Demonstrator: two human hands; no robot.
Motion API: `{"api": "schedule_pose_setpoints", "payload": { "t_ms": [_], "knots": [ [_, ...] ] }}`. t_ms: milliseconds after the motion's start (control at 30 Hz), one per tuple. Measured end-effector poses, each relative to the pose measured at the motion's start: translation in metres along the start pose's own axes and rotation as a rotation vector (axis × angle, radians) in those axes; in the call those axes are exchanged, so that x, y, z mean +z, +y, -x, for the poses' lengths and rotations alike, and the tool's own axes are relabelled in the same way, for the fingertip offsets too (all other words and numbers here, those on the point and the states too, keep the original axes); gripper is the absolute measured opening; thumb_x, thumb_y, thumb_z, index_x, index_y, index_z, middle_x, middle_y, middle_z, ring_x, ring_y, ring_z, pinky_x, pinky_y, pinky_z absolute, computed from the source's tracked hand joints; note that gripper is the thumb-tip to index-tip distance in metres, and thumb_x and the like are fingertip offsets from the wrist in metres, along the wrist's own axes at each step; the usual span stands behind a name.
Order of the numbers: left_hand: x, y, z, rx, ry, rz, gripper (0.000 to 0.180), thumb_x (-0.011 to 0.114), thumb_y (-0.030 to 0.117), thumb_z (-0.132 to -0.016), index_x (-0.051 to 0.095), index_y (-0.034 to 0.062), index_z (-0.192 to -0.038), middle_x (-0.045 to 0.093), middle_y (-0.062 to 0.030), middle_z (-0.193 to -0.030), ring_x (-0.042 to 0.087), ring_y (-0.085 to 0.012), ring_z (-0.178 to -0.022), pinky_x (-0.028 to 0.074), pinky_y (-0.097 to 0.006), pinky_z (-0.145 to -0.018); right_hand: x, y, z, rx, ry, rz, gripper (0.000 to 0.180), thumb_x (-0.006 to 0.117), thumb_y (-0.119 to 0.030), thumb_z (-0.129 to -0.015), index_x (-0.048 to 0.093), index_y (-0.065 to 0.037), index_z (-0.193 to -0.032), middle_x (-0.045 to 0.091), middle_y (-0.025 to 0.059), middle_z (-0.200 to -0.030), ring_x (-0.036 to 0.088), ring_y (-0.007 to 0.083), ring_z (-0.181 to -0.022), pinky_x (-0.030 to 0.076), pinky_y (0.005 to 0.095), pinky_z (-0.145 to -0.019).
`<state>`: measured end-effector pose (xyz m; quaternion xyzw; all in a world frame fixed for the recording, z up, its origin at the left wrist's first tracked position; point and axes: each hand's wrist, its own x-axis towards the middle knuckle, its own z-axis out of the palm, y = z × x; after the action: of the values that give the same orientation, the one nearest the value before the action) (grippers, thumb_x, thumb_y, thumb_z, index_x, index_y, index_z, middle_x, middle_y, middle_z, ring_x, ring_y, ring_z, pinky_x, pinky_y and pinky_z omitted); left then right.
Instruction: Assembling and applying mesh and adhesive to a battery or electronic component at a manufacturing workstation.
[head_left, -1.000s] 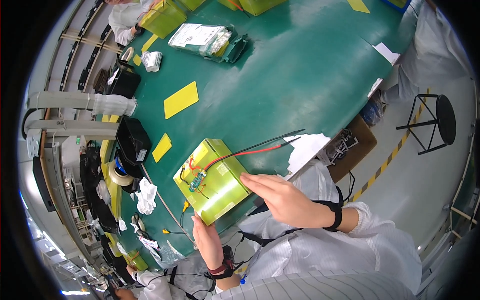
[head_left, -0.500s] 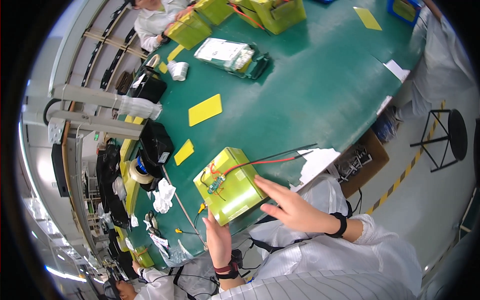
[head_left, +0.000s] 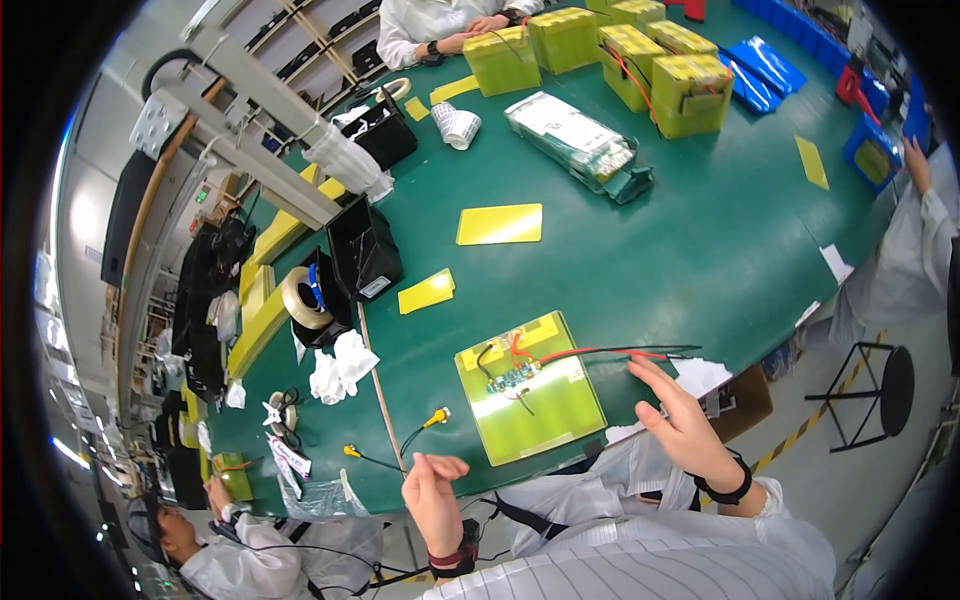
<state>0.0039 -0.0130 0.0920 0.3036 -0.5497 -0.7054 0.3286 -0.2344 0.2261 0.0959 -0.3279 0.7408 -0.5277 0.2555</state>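
yellow-green pack (head_left: 545, 415) lies near left hand (head_left: 433, 500) and right hand (head_left: 690, 430)

Can see, lying on the green tabletop (head_left: 700, 250), a green plastic-wrapped, white-labelled package (head_left: 580, 145), with a white patterned paper roll (head_left: 457, 126) near it to the left. Farther left, can make out an open black plastic bin (head_left: 365, 250) beside a cream-coloured tape roll (head_left: 292, 300), and crumpled white tissue (head_left: 350, 358) nearer. Past the tabletop's right edge, can spot a round-seated black stool (head_left: 893, 390) near yellow-and-black striped floor tape (head_left: 787, 441).
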Motion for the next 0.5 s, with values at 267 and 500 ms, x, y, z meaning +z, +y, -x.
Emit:
{"api": "schedule_pose_setpoints", "payload": {
  "t_ms": [267, 500],
  "knots": [
    [-0.03, -0.018, -0.002, 0.113, 0.197, -0.11, 0.044, 0.047, 0.022, -0.109, 0.043, 0.0025, -0.07, 0.045, -0.0046, -0.069, 0.046, -0.0141, -0.065, 0.037, -0.028, -0.062, 0.008, -0.007, -0.019, 0.128, -0.06, -0.025, 0.063, 0.05, -0.034, -0.106, 0.035, 0.008, -0.151, 0.037, 0.021, -0.158, 0.031, 0.0306, -0.149, 0.025, 0.0376, -0.119],
    [-0.033, -0.038, -0.006, 0.153, 0.277, -0.156, 0.036, 0.045, 0.016, -0.109, 0.042, 0.0024, -0.076, 0.045, -0.0044, -0.074, 0.045, -0.0137, -0.066, 0.038, -0.027, -0.065, 0.004, -0.026, -0.047, -0.007, 0.021, 0.193, 0.063, 0.053, -0.032, -0.105, 0.036, 0.009, -0.149, 0.037, 0.023, -0.157, 0.033, 0.0333, -0.148, 0.026, 0.0393, -0.12]
  ]
}}
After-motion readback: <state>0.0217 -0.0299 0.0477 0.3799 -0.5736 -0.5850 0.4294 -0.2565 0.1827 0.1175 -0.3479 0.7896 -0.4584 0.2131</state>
